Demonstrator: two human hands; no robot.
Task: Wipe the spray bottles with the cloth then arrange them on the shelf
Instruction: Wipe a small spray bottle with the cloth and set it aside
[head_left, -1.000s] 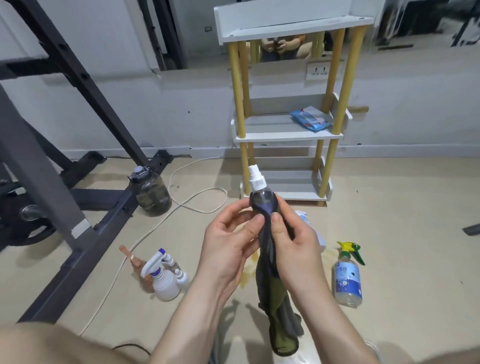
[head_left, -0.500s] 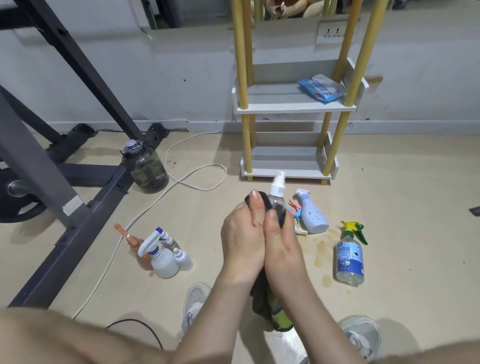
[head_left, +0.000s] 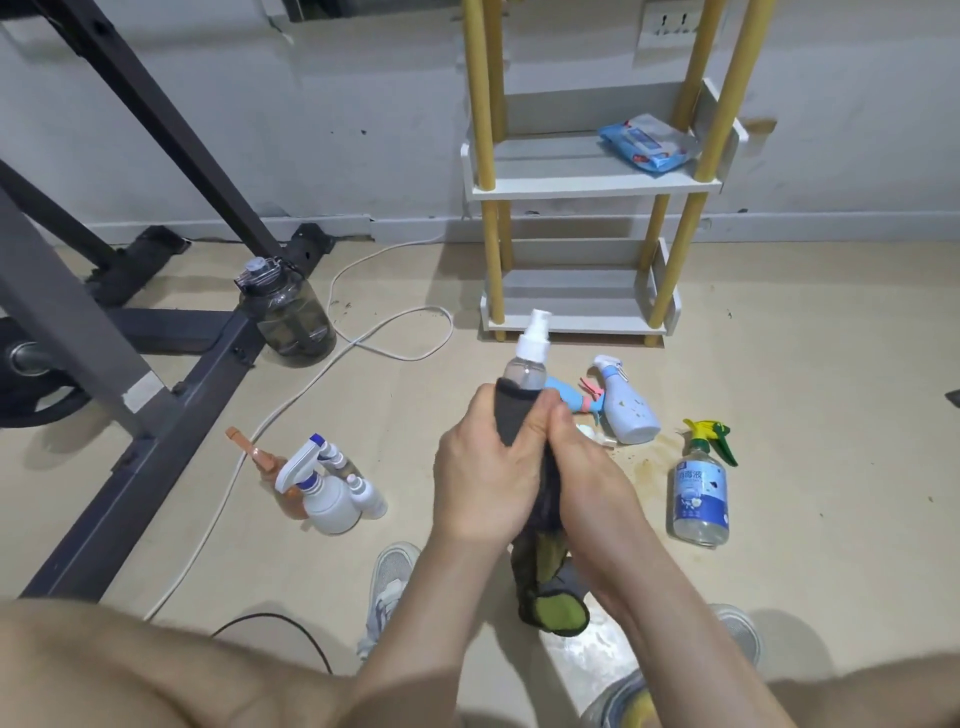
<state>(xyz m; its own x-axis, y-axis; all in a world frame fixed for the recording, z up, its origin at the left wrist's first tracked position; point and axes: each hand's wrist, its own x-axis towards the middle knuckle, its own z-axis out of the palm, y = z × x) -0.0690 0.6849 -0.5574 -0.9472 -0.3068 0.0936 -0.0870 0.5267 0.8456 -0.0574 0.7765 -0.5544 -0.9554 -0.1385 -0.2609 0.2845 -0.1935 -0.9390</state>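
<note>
Fingers of the left hand (head_left: 483, 478) are curled round the dark grey cloth (head_left: 511, 418), gripping it against the body of the small clear spray bottle (head_left: 529, 361). The right hand (head_left: 584, 486) is likewise closed on the same wrapped bottle, thumb pressed to the cloth beside the left hand. Both hands touch. The bottle is held upright above the floor, and only its shoulder and white pump top show above the cloth. The rest of the cloth hangs below the hands, its green inner face visible.

On the floor to the right lie a pale blue bottle (head_left: 626, 410) and a clear bottle with a green trigger (head_left: 698, 493). To the left stands a cluster with a white trigger bottle (head_left: 330, 499) and an orange bottle (head_left: 270, 462).

The shelf (head_left: 571, 187) stands against the wall beyond, with a blue wipes packet (head_left: 649, 143) on its middle tier
</note>
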